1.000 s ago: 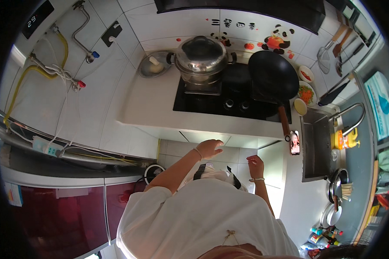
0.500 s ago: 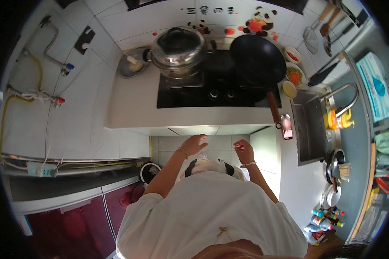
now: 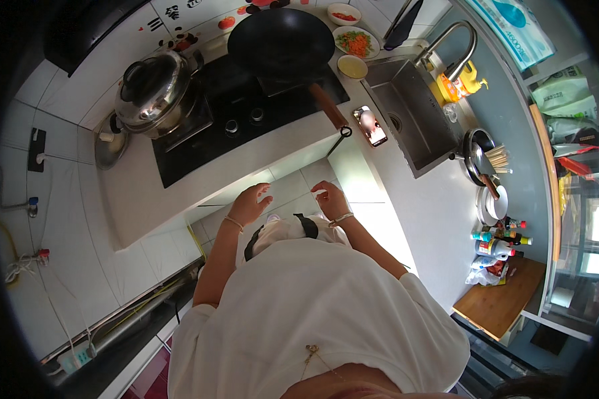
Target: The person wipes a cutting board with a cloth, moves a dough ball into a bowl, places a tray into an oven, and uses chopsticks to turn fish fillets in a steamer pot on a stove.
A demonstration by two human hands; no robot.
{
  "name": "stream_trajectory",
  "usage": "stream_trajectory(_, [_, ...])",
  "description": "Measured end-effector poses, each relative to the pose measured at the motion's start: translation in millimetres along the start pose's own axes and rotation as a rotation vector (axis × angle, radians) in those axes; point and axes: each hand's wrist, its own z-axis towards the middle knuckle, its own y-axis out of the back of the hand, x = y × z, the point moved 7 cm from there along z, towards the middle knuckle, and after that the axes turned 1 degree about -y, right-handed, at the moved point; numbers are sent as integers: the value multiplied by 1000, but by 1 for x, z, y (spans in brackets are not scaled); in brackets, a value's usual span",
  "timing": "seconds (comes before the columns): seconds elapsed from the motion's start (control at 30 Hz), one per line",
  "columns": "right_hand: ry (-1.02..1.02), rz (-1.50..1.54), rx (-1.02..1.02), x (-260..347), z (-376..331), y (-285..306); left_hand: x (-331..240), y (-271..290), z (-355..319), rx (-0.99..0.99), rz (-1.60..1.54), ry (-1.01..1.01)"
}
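Open passage between the hands, hob crowded behind
Free air is found between the left hand [image 3: 249,203] and right hand [image 3: 329,201]. The hob [image 3: 233,93] is obstructed by a lidded steel pot [image 3: 154,100] and a wok [image 3: 283,40], whose wooden handle [image 3: 327,106] is pointed toward the counter's front edge. The sink [image 3: 406,100] is overhung by the faucet [image 3: 469,50]; bare worktop [image 3: 429,226] is offered nearer the body.

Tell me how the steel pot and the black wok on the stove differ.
The steel pot is silvery and shiny; the black wok looks dark. The pot wears a domed lid; the wok is uncovered. The pot has short side handles; the wok, one long brown handle. Both sit on the black stove.
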Motion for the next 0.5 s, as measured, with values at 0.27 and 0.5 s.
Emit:
stream_trajectory(0.27, [30,-82,-35,-19,-1,11,-11,-3,9,10,19,4])
stream_trajectory(0.5, [79,-321,-392,-84,35,80,4,-8,-2,-50,-25,34])
